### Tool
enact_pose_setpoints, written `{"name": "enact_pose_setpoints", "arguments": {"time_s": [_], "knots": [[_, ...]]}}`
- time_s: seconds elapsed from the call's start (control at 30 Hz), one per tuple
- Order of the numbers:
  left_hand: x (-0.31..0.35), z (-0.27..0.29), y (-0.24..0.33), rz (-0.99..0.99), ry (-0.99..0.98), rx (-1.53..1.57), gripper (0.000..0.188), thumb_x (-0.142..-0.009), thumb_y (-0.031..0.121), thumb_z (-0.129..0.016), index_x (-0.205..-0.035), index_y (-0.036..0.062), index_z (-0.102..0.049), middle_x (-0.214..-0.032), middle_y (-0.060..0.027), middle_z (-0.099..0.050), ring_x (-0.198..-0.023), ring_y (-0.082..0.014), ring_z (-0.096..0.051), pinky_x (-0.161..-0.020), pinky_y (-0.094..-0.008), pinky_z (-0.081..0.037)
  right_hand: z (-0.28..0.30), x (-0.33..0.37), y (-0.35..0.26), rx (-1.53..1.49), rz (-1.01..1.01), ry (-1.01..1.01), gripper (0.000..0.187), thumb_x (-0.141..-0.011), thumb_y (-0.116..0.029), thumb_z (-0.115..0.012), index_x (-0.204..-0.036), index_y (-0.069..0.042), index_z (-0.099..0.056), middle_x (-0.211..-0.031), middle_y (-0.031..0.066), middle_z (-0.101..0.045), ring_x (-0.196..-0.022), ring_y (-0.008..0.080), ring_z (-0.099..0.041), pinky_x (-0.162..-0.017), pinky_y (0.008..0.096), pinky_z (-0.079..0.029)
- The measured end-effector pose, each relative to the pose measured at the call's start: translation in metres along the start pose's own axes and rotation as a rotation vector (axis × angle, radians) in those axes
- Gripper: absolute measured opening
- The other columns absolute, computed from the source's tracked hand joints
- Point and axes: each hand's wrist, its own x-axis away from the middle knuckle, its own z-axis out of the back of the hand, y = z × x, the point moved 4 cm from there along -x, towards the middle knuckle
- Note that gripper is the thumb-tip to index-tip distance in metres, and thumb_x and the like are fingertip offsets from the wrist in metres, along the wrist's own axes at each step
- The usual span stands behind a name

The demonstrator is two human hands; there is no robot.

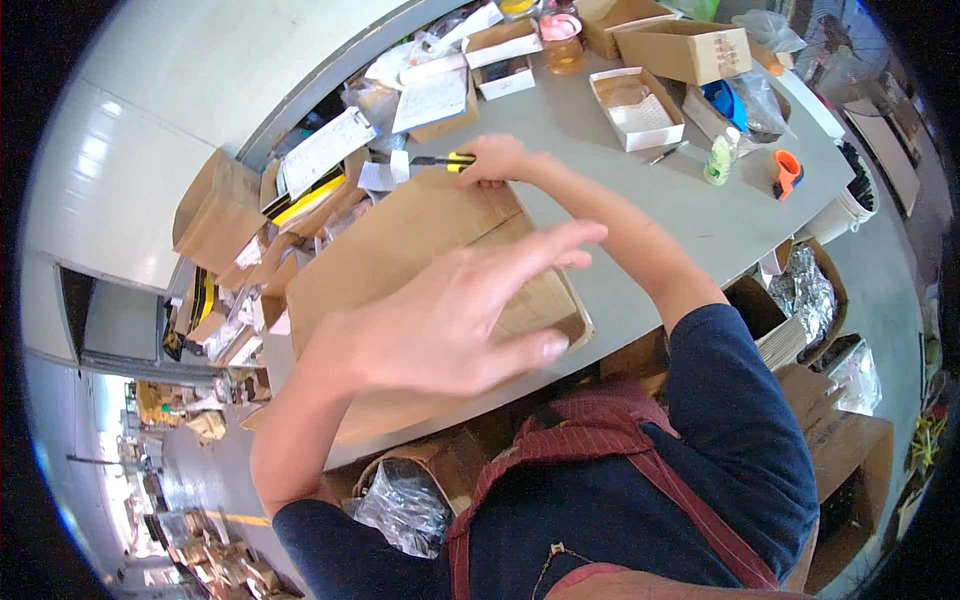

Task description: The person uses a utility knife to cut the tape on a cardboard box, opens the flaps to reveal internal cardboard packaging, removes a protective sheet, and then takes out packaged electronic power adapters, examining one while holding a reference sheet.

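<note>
A large brown cardboard box (385, 245) lies on the grey table in front of me, its top faces up. My left hand (445, 315) is raised over the near part of the box, fingers apart and slightly blurred, with nothing in it. At the far right corner of the box, my right hand (495, 162) grips a yellow and black utility knife (455, 162). The knife points left, past the box's far edge. Whether the hand also rests on the cardboard I cannot tell.
Along the far edge stand opened boxes, papers (430, 100) and a jar (562, 45). To the right are a white-lined carton (637, 108), a small bottle (720, 157), a pen (668, 153) and an orange tape dispenser (787, 174). Cartons with plastic bags (405, 510) stand below the table.
</note>
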Motion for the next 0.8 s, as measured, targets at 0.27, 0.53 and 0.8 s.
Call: {"name": "enact_pose_setpoints", "arguments": {"time_s": [0.27,0.53,0.8], "knots": [[0.134,-0.017,0.015,0.532,0.300,0.785,0.043,-0.093,0.002,-0.061,-0.134,-0.0071,-0.056,-0.135,-0.0177,-0.064,-0.135,-0.0320,-0.054,-0.113,-0.0428,-0.041,0.000,0.001,0.008,-0.130,0.041,0.020,0.037,-0.079,-0.043,-0.076,-0.091,-0.008,-0.071,-0.066,0.0017,-0.067,-0.055,0.0130,-0.064,-0.055,0.0286,-0.052],[0.196,-0.083,0.032,0.627,0.562,1.056,0.032,-0.094,-0.012,-0.052,-0.122,-0.0062,-0.064,-0.130,-0.0200,-0.066,-0.130,-0.0287,-0.059,-0.112,-0.0392,-0.043,-0.005,0.005,0.012,-0.289,0.069,0.057,0.039,-0.083,-0.038,-0.079,-0.097,-0.003,-0.070,-0.066,-0.0005,-0.062,-0.056,0.0077,-0.058,-0.051,0.0259,-0.047],[0.200,-0.151,0.034,0.610,0.428,1.049,0.030,-0.091,-0.006,-0.058,-0.119,0.0026,-0.067,-0.144,-0.0194,-0.055,-0.139,-0.0340,-0.048,-0.116,-0.0431,-0.036,-0.009,0.010,0.020,-0.231,0.104,0.120,0.043,-0.079,-0.044,-0.079,-0.097,-0.005,-0.072,-0.070,0.0020,-0.065,-0.058,0.0090,-0.060,-0.056,0.0280,-0.049]]}}
